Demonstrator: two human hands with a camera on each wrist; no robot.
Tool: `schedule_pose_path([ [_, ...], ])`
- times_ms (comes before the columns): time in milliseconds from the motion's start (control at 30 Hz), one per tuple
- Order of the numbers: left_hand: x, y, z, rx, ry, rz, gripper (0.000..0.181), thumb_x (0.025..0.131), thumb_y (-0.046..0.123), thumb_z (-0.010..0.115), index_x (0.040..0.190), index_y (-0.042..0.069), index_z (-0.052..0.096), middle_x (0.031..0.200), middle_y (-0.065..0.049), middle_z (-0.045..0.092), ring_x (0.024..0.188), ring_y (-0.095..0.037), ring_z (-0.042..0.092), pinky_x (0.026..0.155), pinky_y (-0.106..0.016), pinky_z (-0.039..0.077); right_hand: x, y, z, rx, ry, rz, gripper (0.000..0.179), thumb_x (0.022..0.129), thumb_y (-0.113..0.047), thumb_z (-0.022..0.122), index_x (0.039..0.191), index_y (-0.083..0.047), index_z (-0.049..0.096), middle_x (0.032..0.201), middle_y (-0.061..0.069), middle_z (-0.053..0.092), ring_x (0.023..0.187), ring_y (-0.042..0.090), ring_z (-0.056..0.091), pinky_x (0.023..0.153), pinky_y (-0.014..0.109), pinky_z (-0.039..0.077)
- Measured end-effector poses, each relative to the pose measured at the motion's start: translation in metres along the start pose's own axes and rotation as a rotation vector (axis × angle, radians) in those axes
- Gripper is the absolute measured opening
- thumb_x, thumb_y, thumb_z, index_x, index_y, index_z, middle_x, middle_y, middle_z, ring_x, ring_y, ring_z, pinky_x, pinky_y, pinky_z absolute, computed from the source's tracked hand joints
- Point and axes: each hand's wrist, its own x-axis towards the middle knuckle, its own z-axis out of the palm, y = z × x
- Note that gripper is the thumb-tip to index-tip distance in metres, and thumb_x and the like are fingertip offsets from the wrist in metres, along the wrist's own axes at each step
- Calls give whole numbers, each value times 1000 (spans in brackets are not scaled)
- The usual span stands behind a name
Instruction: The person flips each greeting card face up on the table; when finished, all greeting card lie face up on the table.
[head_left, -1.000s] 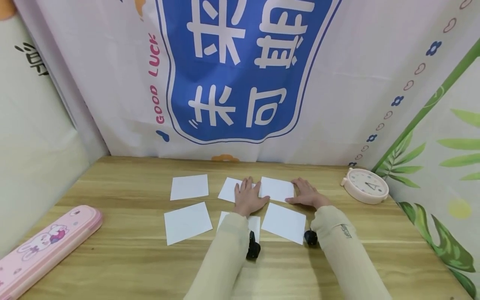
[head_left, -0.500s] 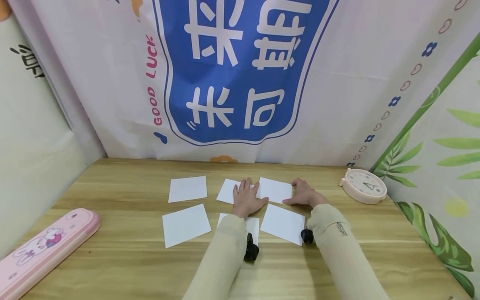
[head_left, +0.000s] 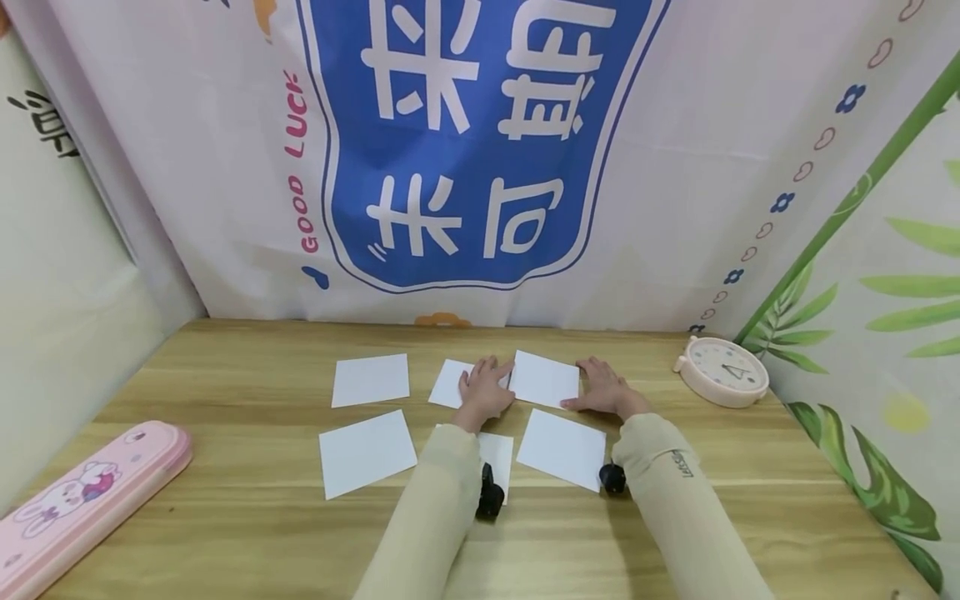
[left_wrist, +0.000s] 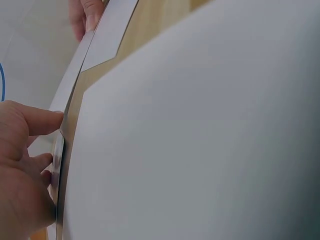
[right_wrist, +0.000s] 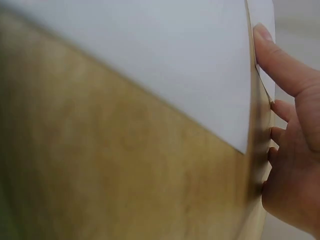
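Several white paper cards lie in two rows on the wooden table. My left hand (head_left: 483,396) rests over the back middle card (head_left: 448,383), fingers spread, its thumb side near the left edge of the back right card (head_left: 544,379). At that card's right edge is my right hand (head_left: 603,390), thumb by its near corner and fingers on the table. In the right wrist view the thumb (right_wrist: 265,45) touches the card's edge. The front middle card (head_left: 497,454) is partly hidden under my left sleeve. The front right card (head_left: 562,448) lies below my right hand.
Two more cards, a back left card (head_left: 371,380) and a front left card (head_left: 367,454), lie at the left. A pink pencil case (head_left: 90,504) sits at the left edge, and a pale round clock (head_left: 723,372) at the back right. A printed cloth (head_left: 247,283) hangs behind the table.
My left hand has drawn slightly left, its thumb coming away from the back right card, which now sits a little more turned. My right hand stays at that card's right edge.
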Motion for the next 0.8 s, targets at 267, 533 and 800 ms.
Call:
schedule_pose_path([
  [267,-1,2,-1,-61,8,1,56,76,15,57,129,23,42,136,-8,28,126,-24,15,97,-47,-1,-3,-5,-1,-44,10,7,94,68,-52,64,133,1,22,136,27,13,124,40,7,92,58,7],
  [533,-3,1,0,-77,32,4,59,74,7,55,129,21,41,134,-4,33,126,-24,13,96,-48,-4,-6,-15,3,60,155,-41,93,65,-33,74,130,7,20,128,28,30,116,40,27,93,50,22],
  [800,-3,13,2,-229,151,18,47,77,9,52,123,16,49,114,0,54,117,-20,36,96,-49,-6,-8,-22,2,186,250,-60,76,72,-10,68,127,7,18,110,31,44,100,37,44,87,44,33],
])
